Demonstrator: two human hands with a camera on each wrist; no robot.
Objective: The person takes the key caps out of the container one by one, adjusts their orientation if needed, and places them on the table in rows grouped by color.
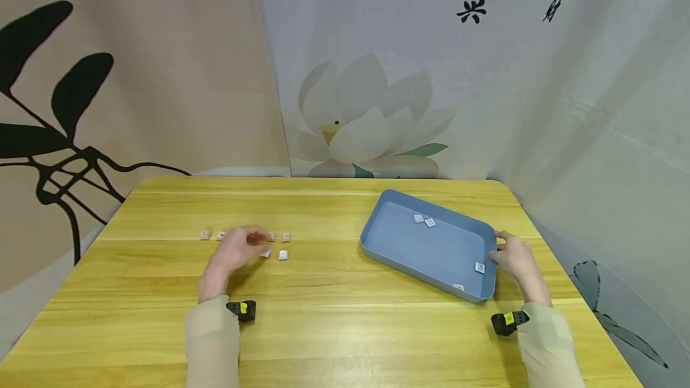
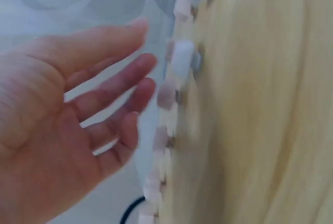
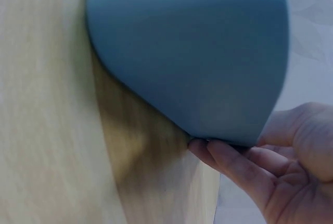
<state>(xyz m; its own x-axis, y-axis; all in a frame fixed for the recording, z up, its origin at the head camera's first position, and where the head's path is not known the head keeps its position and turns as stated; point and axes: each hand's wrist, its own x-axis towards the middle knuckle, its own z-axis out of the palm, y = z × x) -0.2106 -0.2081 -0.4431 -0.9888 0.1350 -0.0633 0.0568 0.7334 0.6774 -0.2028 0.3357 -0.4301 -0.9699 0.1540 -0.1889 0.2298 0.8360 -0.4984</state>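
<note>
My left hand (image 1: 239, 250) hovers over small white square pieces with printed marks. Its fingers are relaxed and apart in the left wrist view, with nothing between them. One piece (image 1: 266, 254) lies just under the fingertips and another piece (image 1: 283, 255) a little to the right. More lie in a row behind them, such as the pinkish piece (image 1: 205, 235) at the far left; the hand hides part of that row. My right hand (image 1: 514, 256) grips the right end of a blue tray (image 1: 426, 277), fingers under its edge in the right wrist view. The tray stands slanted on the table.
Several similar pieces lie in the tray, among them one piece (image 1: 480, 267) near its right end and two by the back wall. The wooden table (image 1: 334, 328) ends at a printed curtain (image 1: 372, 47) behind. A wrist camera (image 1: 245, 310) sits on the left sleeve.
</note>
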